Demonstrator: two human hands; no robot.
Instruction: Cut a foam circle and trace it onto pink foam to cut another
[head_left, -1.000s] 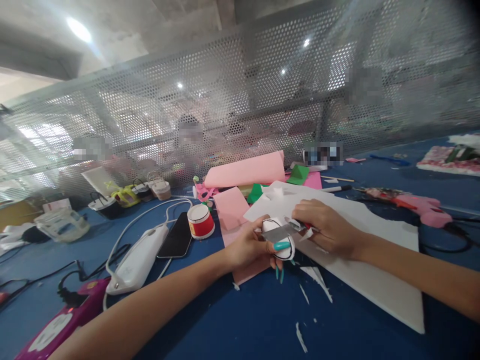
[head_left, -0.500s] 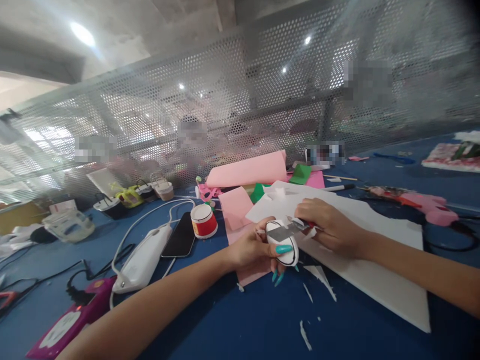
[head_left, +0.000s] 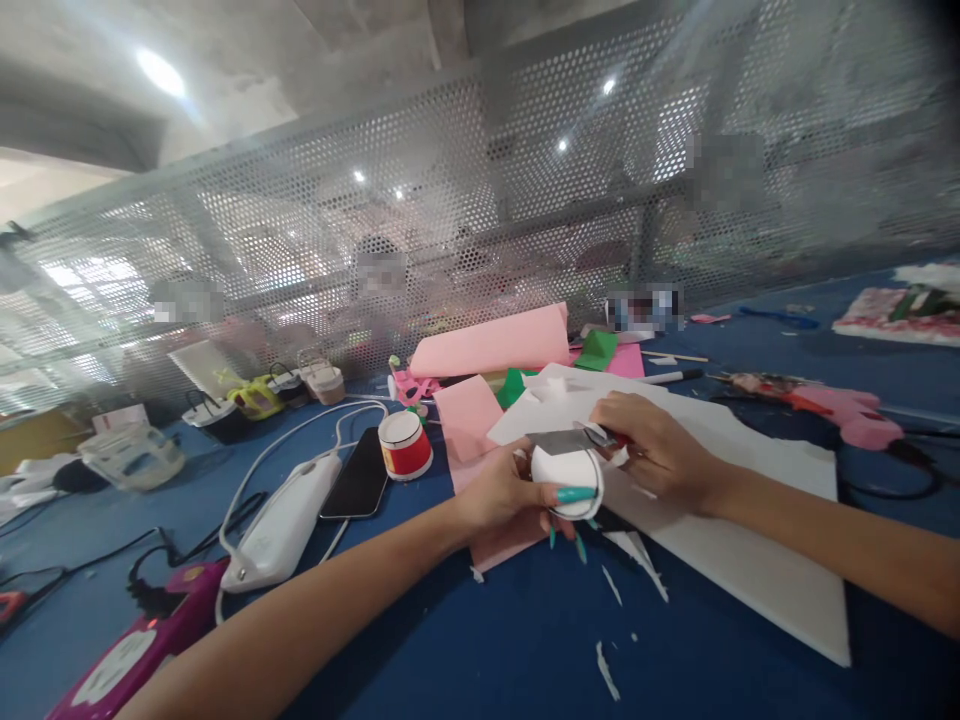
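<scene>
My left hand (head_left: 510, 495) pinches a small white foam oval (head_left: 568, 472) with a black drawn outline, thumb with a teal nail on its face. My right hand (head_left: 660, 450) grips a utility knife with a red handle; its grey blade (head_left: 559, 438) lies along the oval's top edge. Both hands hover over a large white foam sheet (head_left: 750, 500) on the blue table (head_left: 480, 640).
Pink foam pieces (head_left: 487, 345), green scraps (head_left: 596, 350), a red-and-white cup (head_left: 403, 445), a black phone (head_left: 354, 480), a white device with cable (head_left: 281, 520) and a pink glue gun (head_left: 840, 410) lie around. White offcuts (head_left: 606, 672) litter the front. A perforated metal screen (head_left: 480, 200) stands behind.
The blade has moved from across the oval's face up to its top edge, and my left hand has turned the oval slightly.
</scene>
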